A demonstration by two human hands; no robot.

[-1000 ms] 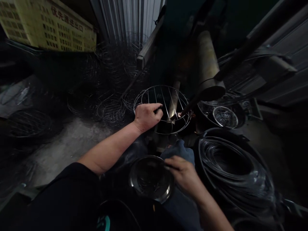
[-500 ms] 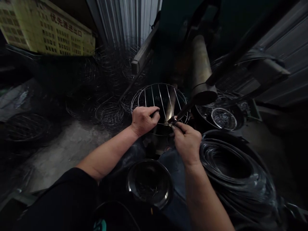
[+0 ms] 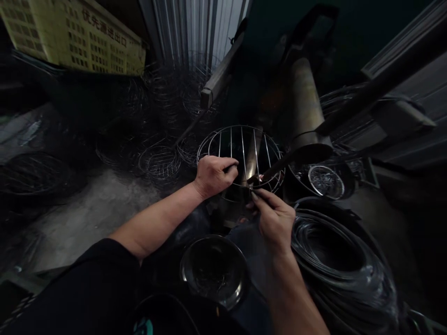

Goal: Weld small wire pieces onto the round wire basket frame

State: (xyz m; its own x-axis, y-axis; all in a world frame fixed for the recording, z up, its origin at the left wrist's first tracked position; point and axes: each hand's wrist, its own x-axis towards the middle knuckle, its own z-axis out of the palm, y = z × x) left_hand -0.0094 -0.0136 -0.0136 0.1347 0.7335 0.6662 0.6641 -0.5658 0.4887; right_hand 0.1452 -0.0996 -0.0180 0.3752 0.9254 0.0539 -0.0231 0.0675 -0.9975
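In the middle of the head view a round wire rack (image 3: 231,139) with parallel bars is tilted over a brassy metal rod (image 3: 253,153). My left hand (image 3: 216,177) is closed on the left part of its near rim. My right hand (image 3: 277,216) pinches at the near rim, right of the left hand; whatever small piece lies between thumb and finger is too small to make out. Just above those fingertips, a dark pointed metal arm (image 3: 274,170) meets the rim beside the rod's end, with a small orange glint there. A thick metal cylinder (image 3: 306,100) stands above.
A shiny bowl (image 3: 213,274) with small bits sits at my lap. Coiled wire (image 3: 331,242) lies at right, below a container holding a round metal piece (image 3: 326,181). Wire racks (image 3: 160,163) pile up at left, under a yellow crate (image 3: 104,46).
The view has shifted slightly, so the rack and machine parts appear a little further right. Both hands keep their places at the rack's rim, and an orange glint shows more at the contact point.
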